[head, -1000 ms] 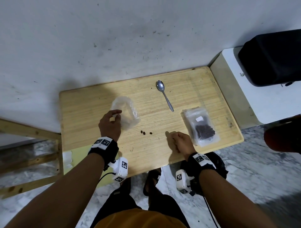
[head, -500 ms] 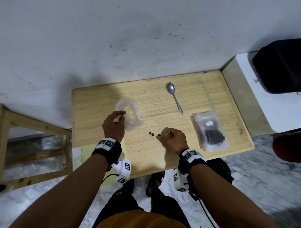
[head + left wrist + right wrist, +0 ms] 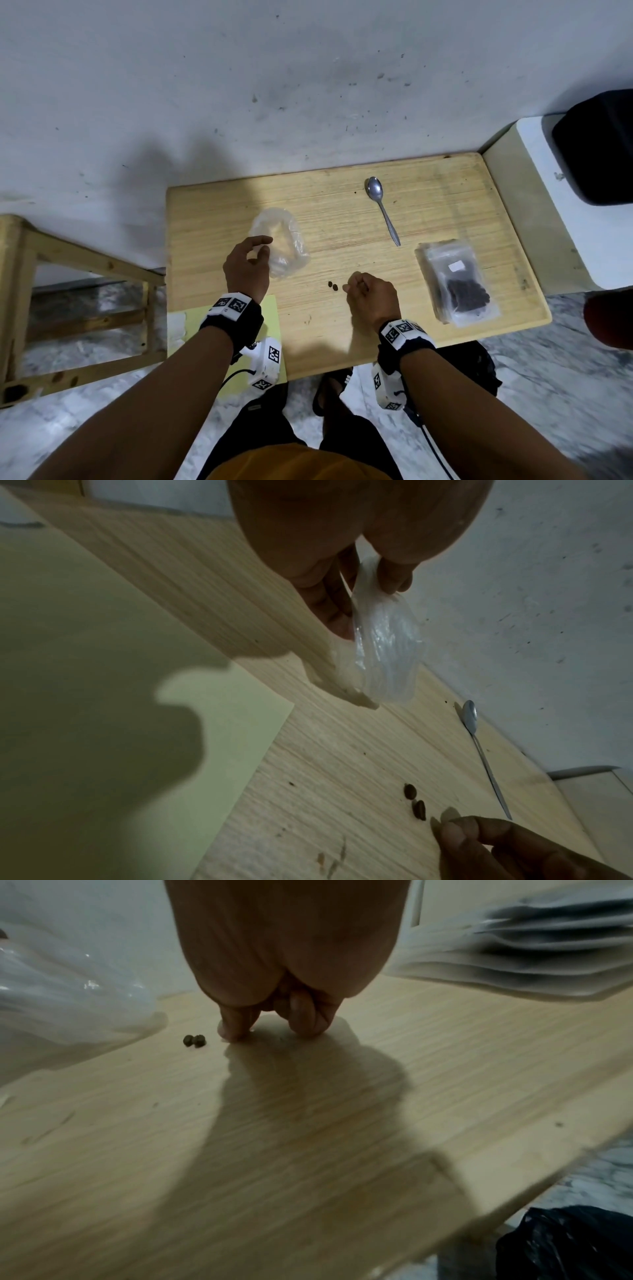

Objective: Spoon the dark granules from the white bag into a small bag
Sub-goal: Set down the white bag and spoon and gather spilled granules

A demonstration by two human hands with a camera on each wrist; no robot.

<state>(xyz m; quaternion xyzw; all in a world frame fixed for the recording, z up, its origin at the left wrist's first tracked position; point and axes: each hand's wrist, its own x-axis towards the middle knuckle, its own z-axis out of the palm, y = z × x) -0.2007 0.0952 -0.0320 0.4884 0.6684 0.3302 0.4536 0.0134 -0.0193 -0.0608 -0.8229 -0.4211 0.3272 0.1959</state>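
Note:
My left hand (image 3: 255, 253) pinches the near edge of the small clear bag (image 3: 284, 246), which lies crumpled on the wooden table (image 3: 342, 342); the left wrist view shows thumb and fingers gripping the small clear bag (image 3: 383, 647). My right hand (image 3: 356, 286) is curled, its fingertips (image 3: 232, 1034) pinched together on the table right beside two loose dark granules (image 3: 333, 285). A third granule lies hidden under those fingertips. The white bag (image 3: 459, 281) holding dark granules lies flat to the right. The metal spoon (image 3: 382, 209) rests untouched at the back.
A grey wall runs along the table's far edge. A white surface with a black bag (image 3: 596, 150) stands at the right. A wooden frame (image 3: 68, 274) is on the left, and a pale yellow sheet (image 3: 270, 308) overlaps the front left corner.
My right hand moved left from beside the white bag to the loose granules, and its fingertips closed over the rightmost one. The left hand kept its hold on the clear bag.

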